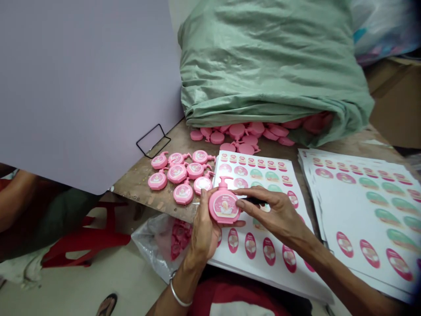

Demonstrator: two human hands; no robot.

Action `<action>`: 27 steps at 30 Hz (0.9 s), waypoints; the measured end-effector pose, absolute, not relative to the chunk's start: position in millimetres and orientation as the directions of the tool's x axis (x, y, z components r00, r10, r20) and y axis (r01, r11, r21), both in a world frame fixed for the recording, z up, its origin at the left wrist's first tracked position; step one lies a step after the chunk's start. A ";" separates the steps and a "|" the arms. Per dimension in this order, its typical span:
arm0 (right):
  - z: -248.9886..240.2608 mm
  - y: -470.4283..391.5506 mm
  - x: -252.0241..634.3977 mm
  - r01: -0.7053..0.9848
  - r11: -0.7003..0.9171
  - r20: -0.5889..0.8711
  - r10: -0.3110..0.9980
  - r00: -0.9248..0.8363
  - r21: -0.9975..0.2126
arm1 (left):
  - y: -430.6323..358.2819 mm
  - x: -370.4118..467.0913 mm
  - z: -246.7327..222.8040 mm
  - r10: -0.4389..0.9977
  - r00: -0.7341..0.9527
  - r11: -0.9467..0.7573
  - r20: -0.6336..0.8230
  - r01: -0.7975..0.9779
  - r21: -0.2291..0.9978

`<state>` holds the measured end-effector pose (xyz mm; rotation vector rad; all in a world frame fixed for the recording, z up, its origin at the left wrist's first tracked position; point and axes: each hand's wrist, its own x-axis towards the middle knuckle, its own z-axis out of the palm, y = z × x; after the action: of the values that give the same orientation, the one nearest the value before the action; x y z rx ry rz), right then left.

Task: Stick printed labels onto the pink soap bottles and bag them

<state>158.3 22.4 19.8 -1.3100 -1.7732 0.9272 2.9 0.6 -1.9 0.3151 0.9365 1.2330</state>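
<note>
In the head view, held near the centre: a pink pump bottle, pump toward 12 o'clock, label facing the camera. Clamped around its left side by the left hand, thumb in front, other fingers behind. Touched at its 3 o'clock edge by the right hand, thumb and forefinger slightly apart; partly hidden there, a dark thing, cannot tell if gripped. Below the hands, toward 4 o'clock, a stack of sticker sheets; farther, at 3 o'clock, a second stack. At 10 o'clock, eight labelled bottles lying on the table. At 1 o'clock, a green sack.
</note>
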 end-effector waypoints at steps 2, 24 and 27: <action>19.4 22.6 158.5 0.439 0.227 0.145 0.967 -0.211 -0.869 | 0.6 3.1 -1.9 0.901 0.034 0.345 -0.433 -0.662 0.666; 16.6 24.4 157.4 0.429 0.261 0.194 0.962 -0.194 -0.865 | 0.3 3.8 -0.5 0.905 0.044 0.346 -0.423 -0.653 0.674; 16.0 24.2 157.9 0.431 0.259 0.192 0.962 -0.194 -0.864 | 0.5 3.4 -1.4 0.906 0.040 0.345 -0.421 -0.646 0.681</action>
<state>157.9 24.2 16.0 -1.2796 -1.7617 0.8721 3.4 0.5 -1.4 0.3446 0.9336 1.2252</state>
